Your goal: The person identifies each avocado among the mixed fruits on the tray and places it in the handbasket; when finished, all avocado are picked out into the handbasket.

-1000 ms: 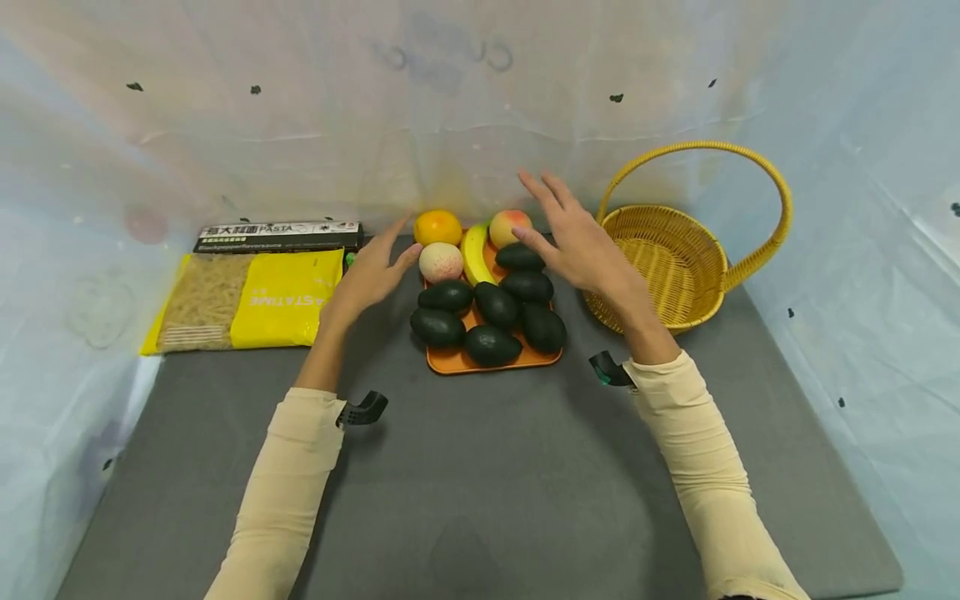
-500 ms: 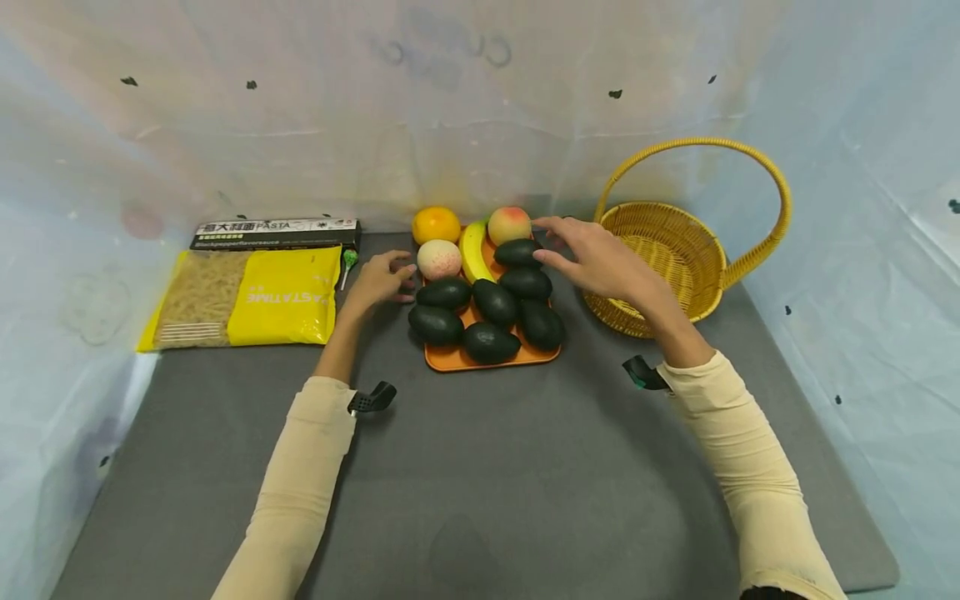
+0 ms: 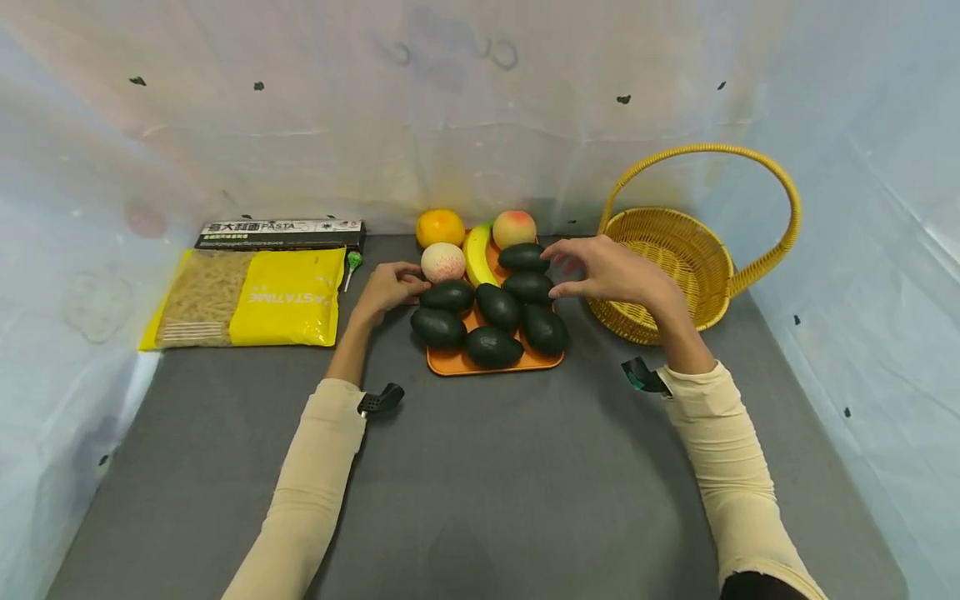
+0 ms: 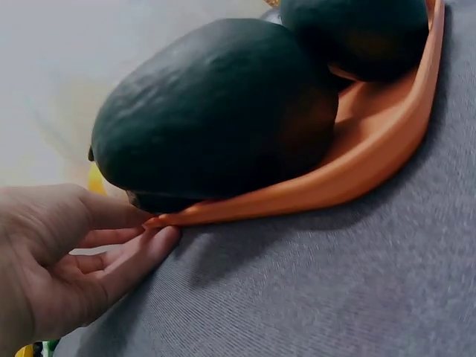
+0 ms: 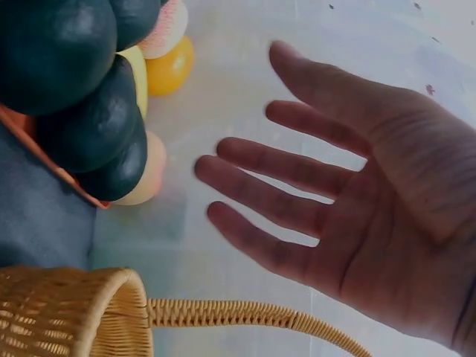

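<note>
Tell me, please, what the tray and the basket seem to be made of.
The tray looks like smooth moulded plastic, judging by its even orange colour and rounded rim. The basket appears woven, slightly glossy wicker: interlaced strands show, though they could be plastic.

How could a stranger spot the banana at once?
On the grey table find the orange tray, between the yellow pasta bag and the wicker basket. At the tray's far end, the banana lies between a pale speckled fruit and dark green avocados. It alone is long, curved and yellow; its neighbours are rounder.
</note>
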Motion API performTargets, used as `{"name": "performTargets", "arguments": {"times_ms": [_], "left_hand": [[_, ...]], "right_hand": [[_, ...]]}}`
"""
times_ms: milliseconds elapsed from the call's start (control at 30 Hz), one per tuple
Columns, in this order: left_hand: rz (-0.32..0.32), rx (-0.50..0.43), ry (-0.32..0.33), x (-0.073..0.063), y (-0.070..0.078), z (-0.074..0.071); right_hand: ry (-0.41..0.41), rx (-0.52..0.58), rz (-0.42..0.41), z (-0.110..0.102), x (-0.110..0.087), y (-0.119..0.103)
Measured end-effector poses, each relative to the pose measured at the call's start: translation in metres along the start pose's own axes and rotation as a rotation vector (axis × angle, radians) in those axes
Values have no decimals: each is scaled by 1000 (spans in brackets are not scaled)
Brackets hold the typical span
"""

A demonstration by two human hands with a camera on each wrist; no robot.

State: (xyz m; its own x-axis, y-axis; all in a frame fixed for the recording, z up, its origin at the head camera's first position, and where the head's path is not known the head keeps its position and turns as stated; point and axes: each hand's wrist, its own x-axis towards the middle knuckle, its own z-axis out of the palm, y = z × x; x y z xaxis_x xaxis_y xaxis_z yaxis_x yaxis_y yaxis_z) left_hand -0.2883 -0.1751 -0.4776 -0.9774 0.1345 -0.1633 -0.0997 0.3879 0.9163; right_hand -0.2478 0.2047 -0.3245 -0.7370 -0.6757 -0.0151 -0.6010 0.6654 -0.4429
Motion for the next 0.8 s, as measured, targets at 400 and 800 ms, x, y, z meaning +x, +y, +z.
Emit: {"name": "performTargets", "arguments": {"times_ms": [400, 800], "left_hand": [[179, -4, 133, 5, -15, 10], [188, 72, 128, 4, -19, 9]], "right_hand": [[-255, -7, 33, 0, 15, 0], [-489, -11, 25, 8, 34, 0]]}}
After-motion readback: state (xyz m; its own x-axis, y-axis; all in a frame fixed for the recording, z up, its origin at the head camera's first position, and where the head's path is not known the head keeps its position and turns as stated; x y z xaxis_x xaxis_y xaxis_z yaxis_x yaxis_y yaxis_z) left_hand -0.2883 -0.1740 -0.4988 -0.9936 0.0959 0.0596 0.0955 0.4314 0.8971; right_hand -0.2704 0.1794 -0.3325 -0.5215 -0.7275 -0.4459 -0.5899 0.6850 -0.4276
